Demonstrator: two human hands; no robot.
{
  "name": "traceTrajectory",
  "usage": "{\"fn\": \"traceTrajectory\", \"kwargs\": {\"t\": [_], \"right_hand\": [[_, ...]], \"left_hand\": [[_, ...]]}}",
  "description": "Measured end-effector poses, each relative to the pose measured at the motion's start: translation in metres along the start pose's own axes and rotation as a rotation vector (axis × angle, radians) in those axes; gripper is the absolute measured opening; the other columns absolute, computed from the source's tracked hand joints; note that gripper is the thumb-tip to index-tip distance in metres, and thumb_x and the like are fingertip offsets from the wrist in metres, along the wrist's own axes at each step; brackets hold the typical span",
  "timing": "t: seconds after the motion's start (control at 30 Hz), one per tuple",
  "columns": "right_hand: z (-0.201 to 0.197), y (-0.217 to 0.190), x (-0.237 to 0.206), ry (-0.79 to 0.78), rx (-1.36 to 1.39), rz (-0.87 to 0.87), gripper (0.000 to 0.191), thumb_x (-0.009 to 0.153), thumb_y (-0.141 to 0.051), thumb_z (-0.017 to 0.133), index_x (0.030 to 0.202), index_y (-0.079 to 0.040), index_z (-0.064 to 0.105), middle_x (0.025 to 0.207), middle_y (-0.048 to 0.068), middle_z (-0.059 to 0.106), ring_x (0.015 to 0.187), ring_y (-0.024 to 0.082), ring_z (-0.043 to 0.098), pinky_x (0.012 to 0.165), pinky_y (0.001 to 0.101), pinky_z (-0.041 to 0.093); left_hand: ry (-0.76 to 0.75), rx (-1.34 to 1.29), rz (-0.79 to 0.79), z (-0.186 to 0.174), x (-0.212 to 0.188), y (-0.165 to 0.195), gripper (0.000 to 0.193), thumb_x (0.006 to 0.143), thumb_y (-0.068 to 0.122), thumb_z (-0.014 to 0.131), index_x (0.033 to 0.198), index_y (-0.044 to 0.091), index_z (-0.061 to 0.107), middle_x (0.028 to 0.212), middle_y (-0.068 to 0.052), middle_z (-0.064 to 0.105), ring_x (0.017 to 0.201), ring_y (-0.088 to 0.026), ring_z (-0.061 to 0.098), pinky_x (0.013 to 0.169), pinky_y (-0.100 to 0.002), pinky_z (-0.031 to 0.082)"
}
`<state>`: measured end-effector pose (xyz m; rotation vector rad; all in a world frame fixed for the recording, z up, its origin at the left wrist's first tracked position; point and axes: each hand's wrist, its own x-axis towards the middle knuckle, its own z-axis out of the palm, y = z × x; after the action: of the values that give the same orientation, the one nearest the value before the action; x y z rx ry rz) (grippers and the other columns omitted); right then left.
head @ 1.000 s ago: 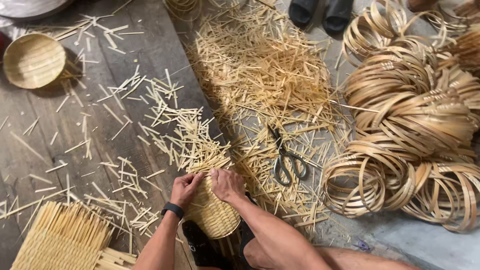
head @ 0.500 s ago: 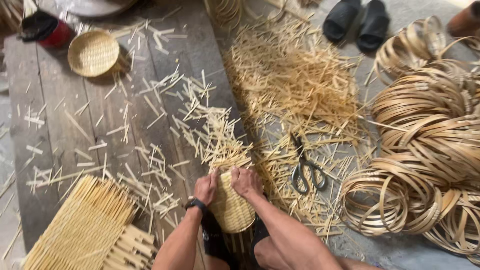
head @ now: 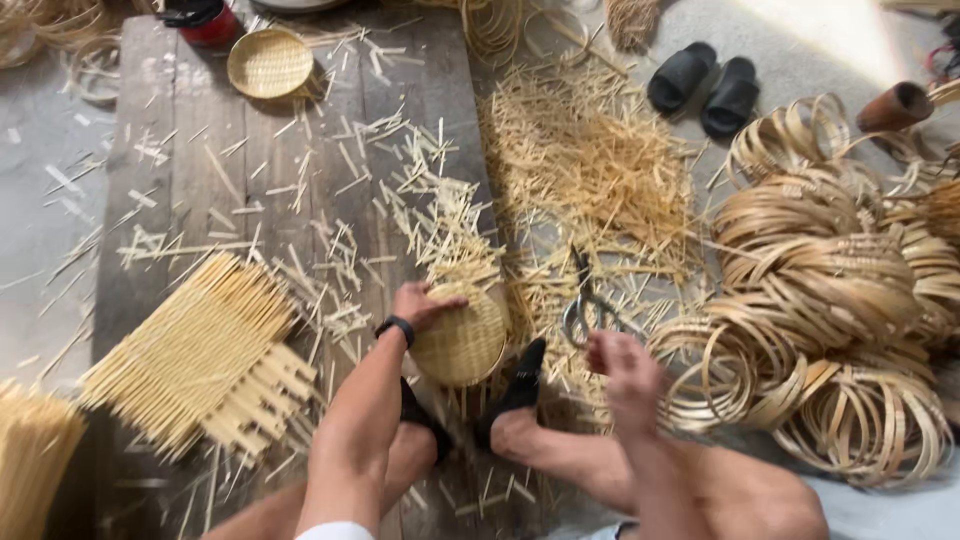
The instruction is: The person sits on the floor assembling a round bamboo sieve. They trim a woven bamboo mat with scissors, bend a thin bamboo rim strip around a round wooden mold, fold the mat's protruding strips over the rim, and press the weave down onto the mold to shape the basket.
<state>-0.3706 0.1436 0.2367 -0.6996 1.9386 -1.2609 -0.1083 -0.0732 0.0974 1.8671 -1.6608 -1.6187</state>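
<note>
Head view, looking down at a person seated on a wooden plank floor [head: 200, 180]. The left hand [head: 425, 303] rests curled over the far rim of a small round woven basket [head: 462, 340], holding it steady between the feet. The right hand [head: 618, 365], blurred, hangs loosely curled and holds nothing, just near the scissors [head: 585, 305] lying to the basket's right among bamboo offcuts [head: 590, 170]. Coiled bamboo hoops [head: 830, 290] are piled at right; a woven mat [head: 200, 360] lies left. This looks like a trimming stage; taking up the scissors would need the right hand to close on their handles.
</note>
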Motion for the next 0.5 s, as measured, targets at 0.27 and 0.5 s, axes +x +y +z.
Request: {"fn": "traceTrajectory", "kwargs": {"t": [0.27, 0.5], "right_hand": [[-0.233, -0.031, -0.083, -0.01, 0.138, -0.628, 0.028, 0.114, -0.022, 0.051, 0.117, 0.0, 0.067, 0.101, 0.012, 0.07, 0.092, 0.019, 0.067, 0.089, 0.0313, 0.054], [-0.135, 0.101, 0.051, -0.086, -0.14, 0.121, 0.025, 0.106, -0.026, 0.057, 0.109, -0.005, 0.07, 0.091, 0.009, 0.071, 0.079, 0.018, 0.067, 0.075, 0.0326, 0.057]], "left_hand": [[0.555, 0.235, 0.769, -0.023, -0.044, -0.002, 0.044, 0.081, 0.048, 0.084, 0.078, 0.015, 0.056, 0.079, 0.0, 0.061, 0.072, -0.013, 0.056, 0.065, -0.031, 0.054], [0.473, 1.026, 0.878, 0.069, -0.084, -0.093, 0.033, 0.072, 0.002, 0.068, 0.1, 0.016, 0.056, 0.109, -0.005, 0.062, 0.104, -0.022, 0.057, 0.095, -0.037, 0.048]]}}
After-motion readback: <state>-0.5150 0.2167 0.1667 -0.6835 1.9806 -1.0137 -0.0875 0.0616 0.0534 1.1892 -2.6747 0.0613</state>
